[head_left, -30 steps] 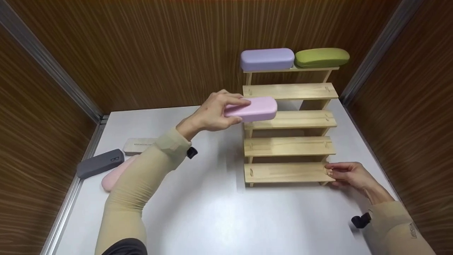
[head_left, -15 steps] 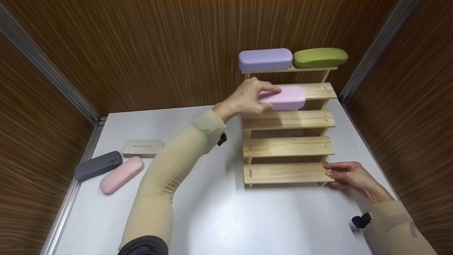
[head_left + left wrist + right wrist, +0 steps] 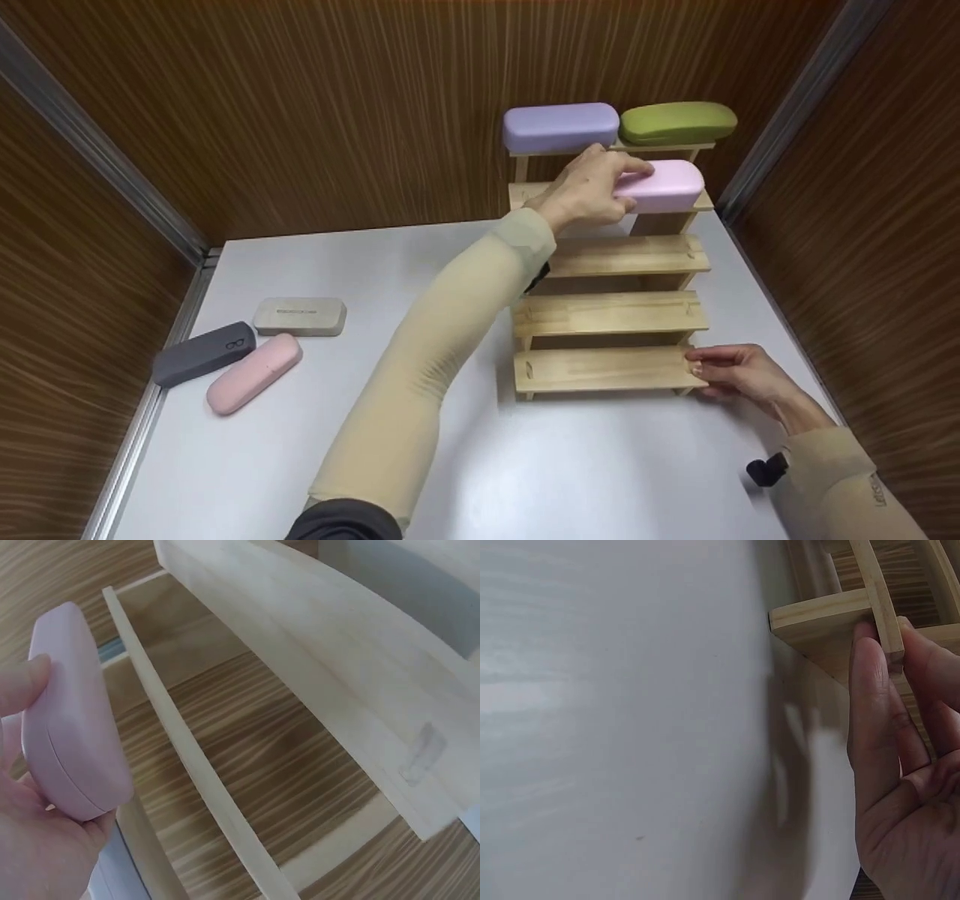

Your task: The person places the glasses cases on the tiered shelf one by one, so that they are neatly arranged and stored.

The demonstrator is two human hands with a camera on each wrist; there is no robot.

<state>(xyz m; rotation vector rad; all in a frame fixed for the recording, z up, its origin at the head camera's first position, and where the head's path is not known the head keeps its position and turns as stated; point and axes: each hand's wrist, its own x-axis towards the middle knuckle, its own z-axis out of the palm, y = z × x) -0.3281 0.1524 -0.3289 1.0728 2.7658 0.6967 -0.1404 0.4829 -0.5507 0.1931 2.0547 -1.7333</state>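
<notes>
My left hand point(image 3: 592, 187) grips a pink glasses case point(image 3: 667, 185) by its left end, thumb on the near side and fingers over the top. In the head view the case overlaps the right part of the second-highest shelf of a stepped wooden rack point(image 3: 607, 367). The left wrist view shows the pink case point(image 3: 75, 712) between thumb and fingers, beside a shelf edge. My right hand point(image 3: 750, 379) pinches the right end of the lowest shelf; in the right wrist view its fingers point(image 3: 871, 682) and thumb lie on either side of the board's end.
On the top shelf sit a lavender glasses case point(image 3: 561, 127) and a green glasses case point(image 3: 679, 123). At the table's left lie a dark grey case point(image 3: 204, 354), a salmon-pink case point(image 3: 255, 375) and a beige case point(image 3: 300, 316). Wood-grain panels point(image 3: 337, 112) enclose the white table point(image 3: 585, 465).
My left hand has carried the pink case rightward and up, from left of the rack to the second-highest shelf's right part. The right hand has stayed on the lowest shelf.
</notes>
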